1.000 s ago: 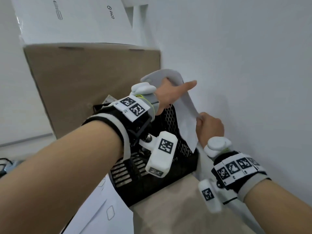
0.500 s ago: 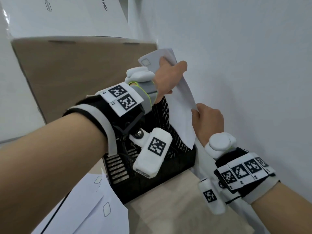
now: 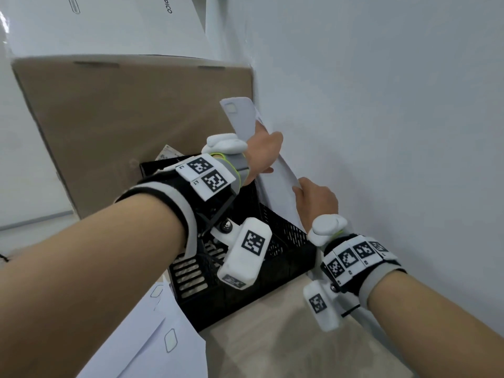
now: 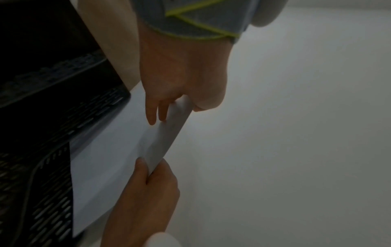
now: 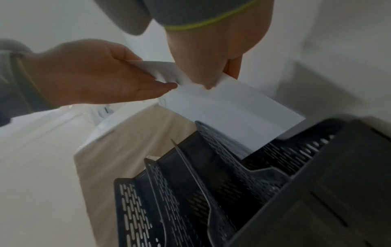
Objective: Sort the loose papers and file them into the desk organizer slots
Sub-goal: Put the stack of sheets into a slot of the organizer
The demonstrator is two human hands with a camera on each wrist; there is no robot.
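Note:
A white sheet of paper stands on edge by the wall, its lower part inside the rightmost slot of the black mesh desk organizer. My left hand grips the sheet near its upper half, thumb on one face and fingers on the other. My right hand pinches the same sheet's near edge lower down. In the right wrist view the paper dips behind the organizer's dividers. The slot's bottom is hidden.
Several loose white sheets lie on the beige desk left of the organizer. A brown cardboard box stands right behind it, with a white box on top. The white wall runs close along the right.
My left index finger was stretched out along the sheet and has since curled round it. The sheet's bent-over top has straightened and stands more upright. My right hand keeps its pinch.

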